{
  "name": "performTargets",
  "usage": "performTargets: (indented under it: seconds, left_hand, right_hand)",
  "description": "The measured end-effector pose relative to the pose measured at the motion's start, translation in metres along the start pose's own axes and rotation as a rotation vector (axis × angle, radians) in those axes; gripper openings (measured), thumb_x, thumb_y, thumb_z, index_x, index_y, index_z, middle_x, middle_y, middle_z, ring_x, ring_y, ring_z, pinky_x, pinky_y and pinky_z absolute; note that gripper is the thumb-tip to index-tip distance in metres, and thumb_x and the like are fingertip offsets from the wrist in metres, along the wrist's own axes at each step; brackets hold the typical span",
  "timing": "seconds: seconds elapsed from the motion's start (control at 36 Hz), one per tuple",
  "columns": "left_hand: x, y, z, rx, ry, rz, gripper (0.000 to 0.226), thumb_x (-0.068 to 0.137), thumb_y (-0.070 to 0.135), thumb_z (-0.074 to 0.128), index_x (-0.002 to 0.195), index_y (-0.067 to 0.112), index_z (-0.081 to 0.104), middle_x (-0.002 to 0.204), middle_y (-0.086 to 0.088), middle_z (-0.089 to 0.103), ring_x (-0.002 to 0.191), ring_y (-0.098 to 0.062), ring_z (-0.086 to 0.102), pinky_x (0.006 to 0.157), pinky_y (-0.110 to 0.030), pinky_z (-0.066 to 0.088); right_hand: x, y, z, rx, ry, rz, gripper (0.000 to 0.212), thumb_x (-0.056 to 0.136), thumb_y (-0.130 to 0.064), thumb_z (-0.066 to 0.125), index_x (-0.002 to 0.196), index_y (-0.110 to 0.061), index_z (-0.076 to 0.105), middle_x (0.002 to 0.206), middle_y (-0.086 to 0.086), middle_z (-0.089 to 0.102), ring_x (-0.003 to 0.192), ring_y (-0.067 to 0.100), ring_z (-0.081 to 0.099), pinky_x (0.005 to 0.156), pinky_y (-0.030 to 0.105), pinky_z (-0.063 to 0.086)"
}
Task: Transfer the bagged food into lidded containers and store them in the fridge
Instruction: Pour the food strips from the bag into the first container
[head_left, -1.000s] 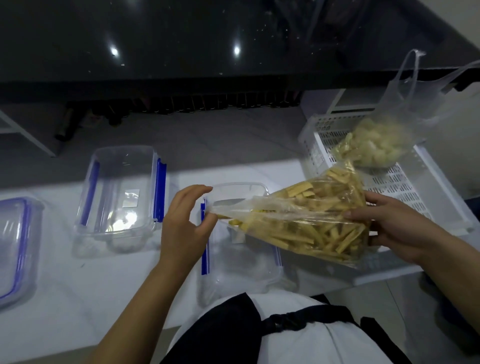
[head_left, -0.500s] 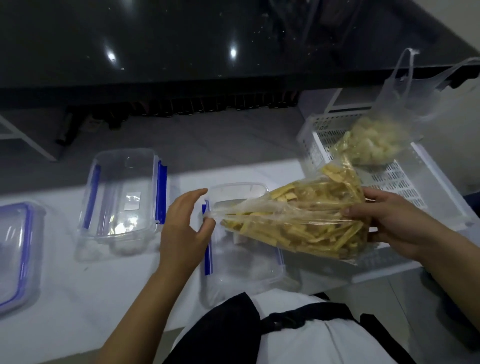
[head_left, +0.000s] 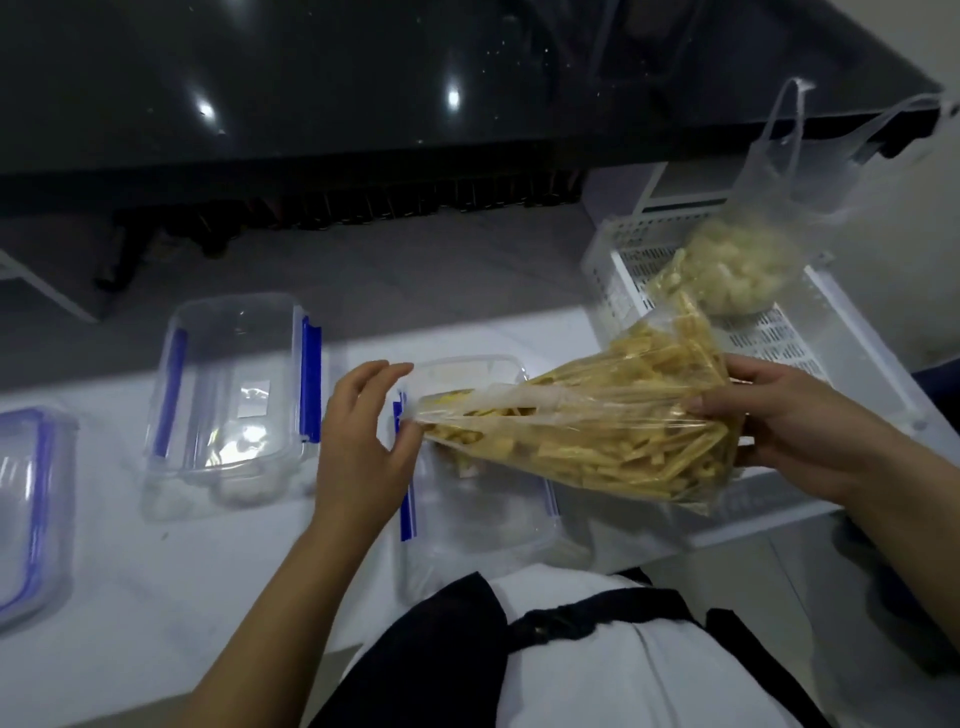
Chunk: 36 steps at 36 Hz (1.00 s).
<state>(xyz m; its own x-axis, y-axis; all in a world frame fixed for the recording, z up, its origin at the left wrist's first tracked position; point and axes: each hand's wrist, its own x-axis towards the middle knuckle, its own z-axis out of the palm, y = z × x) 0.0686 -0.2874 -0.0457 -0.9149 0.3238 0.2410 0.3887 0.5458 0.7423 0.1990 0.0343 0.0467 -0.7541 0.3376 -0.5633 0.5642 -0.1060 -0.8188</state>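
A clear plastic bag of yellow food sticks lies tilted over an open clear container with blue clips. My right hand grips the bag's closed bottom end and holds it higher than the mouth. My left hand pinches the bag's open mouth at the container's left rim. A few sticks lie at the mouth and inside the container. A second bag of pale food chunks rests in a white basket.
A second open clear container stands to the left on the white table. A lid with a blue rim lies at the far left. A black counter edge runs behind.
My right hand has raised the bag's bottom end, steepening the tilt toward the container. Sticks have slid to the mouth and a few have dropped in.
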Motion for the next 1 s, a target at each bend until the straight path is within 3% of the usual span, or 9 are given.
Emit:
performTargets:
  seconds: [0.08, 0.17, 0.28, 0.42, 0.53, 0.61, 0.75, 0.86, 1.0]
  left_hand:
    - [-0.004, 0.002, 0.002, -0.012, 0.014, 0.026, 0.044, 0.091, 0.003, 0.068, 0.133, 0.013, 0.061, 0.135, -0.006, 0.057, 0.123, -0.005, 0.045, 0.104, -0.014, 0.035]
    - [-0.002, 0.002, 0.002, 0.004, 0.065, 0.095, 0.04, 0.09, 0.003, 0.069, 0.129, 0.009, 0.062, 0.131, -0.009, 0.06, 0.122, -0.005, 0.046, 0.103, -0.004, 0.033]
    - [-0.002, 0.002, 0.003, -0.011, 0.044, -0.022, 0.042, 0.091, 0.006, 0.069, 0.132, 0.014, 0.06, 0.139, -0.007, 0.052, 0.125, -0.003, 0.042, 0.098, 0.004, 0.027]
    - [-0.004, 0.003, 0.0, -0.001, 0.173, 0.164, 0.037, 0.09, 0.0, 0.065, 0.126, 0.004, 0.063, 0.127, -0.011, 0.06, 0.121, -0.004, 0.047, 0.106, -0.009, 0.034]
    - [0.001, 0.002, -0.001, -0.039, 0.119, 0.0, 0.047, 0.09, 0.003, 0.07, 0.134, 0.012, 0.057, 0.134, -0.004, 0.05, 0.122, -0.01, 0.047, 0.102, -0.004, 0.031]
    - [-0.003, 0.002, 0.001, -0.024, 0.122, 0.062, 0.047, 0.088, -0.002, 0.07, 0.132, 0.007, 0.059, 0.132, -0.012, 0.055, 0.123, -0.01, 0.046, 0.104, -0.007, 0.033]
    - [0.0, -0.003, -0.003, -0.002, 0.161, 0.059, 0.042, 0.09, 0.002, 0.069, 0.13, 0.009, 0.06, 0.13, -0.011, 0.056, 0.121, -0.003, 0.043, 0.104, -0.005, 0.03]
    - [-0.004, -0.004, 0.001, -0.012, 0.098, 0.008, 0.042, 0.088, 0.002, 0.07, 0.129, 0.008, 0.063, 0.131, -0.011, 0.057, 0.121, -0.008, 0.045, 0.106, -0.017, 0.039]
    - [-0.004, -0.009, -0.003, 0.003, 0.111, 0.044, 0.041, 0.089, 0.004, 0.069, 0.129, 0.012, 0.062, 0.13, -0.006, 0.058, 0.121, -0.005, 0.045, 0.103, -0.003, 0.03]
  right_hand:
    - [0.002, 0.003, 0.003, 0.004, 0.027, 0.032, 0.036, 0.069, -0.007, 0.073, 0.104, -0.015, 0.075, 0.107, 0.018, 0.074, 0.087, 0.034, 0.07, 0.076, 0.046, 0.055]
    - [0.001, 0.003, -0.002, 0.02, 0.001, 0.01, 0.042, 0.062, -0.014, 0.076, 0.104, -0.016, 0.075, 0.107, 0.016, 0.074, 0.084, 0.029, 0.073, 0.068, 0.042, 0.057]
    - [0.002, 0.005, -0.002, 0.003, -0.031, 0.018, 0.045, 0.062, -0.015, 0.077, 0.107, -0.015, 0.074, 0.109, 0.016, 0.074, 0.085, 0.029, 0.073, 0.068, 0.041, 0.057]
    - [0.001, 0.001, -0.002, 0.013, -0.052, -0.015, 0.047, 0.059, -0.017, 0.077, 0.106, -0.017, 0.075, 0.107, 0.016, 0.074, 0.085, 0.029, 0.072, 0.074, 0.044, 0.054]
    - [0.002, -0.003, 0.0, -0.012, -0.062, -0.005, 0.042, 0.066, -0.012, 0.075, 0.108, -0.015, 0.074, 0.103, 0.015, 0.074, 0.083, 0.027, 0.072, 0.073, 0.043, 0.054]
    - [0.003, -0.004, 0.006, -0.014, -0.041, 0.007, 0.032, 0.071, -0.006, 0.072, 0.102, -0.014, 0.075, 0.096, 0.012, 0.074, 0.076, 0.025, 0.072, 0.067, 0.039, 0.056]
    - [0.001, -0.009, 0.002, -0.019, -0.083, -0.059, 0.048, 0.062, -0.017, 0.078, 0.11, -0.018, 0.074, 0.106, 0.012, 0.075, 0.084, 0.025, 0.073, 0.065, 0.037, 0.058]
    - [0.003, -0.005, 0.01, -0.031, -0.044, -0.024, 0.043, 0.062, -0.012, 0.074, 0.106, -0.015, 0.075, 0.104, 0.015, 0.075, 0.08, 0.024, 0.073, 0.072, 0.042, 0.055]
    - [-0.003, -0.012, 0.002, -0.037, -0.093, -0.095, 0.05, 0.057, -0.022, 0.081, 0.107, -0.02, 0.076, 0.109, 0.012, 0.075, 0.089, 0.028, 0.073, 0.07, 0.04, 0.06]
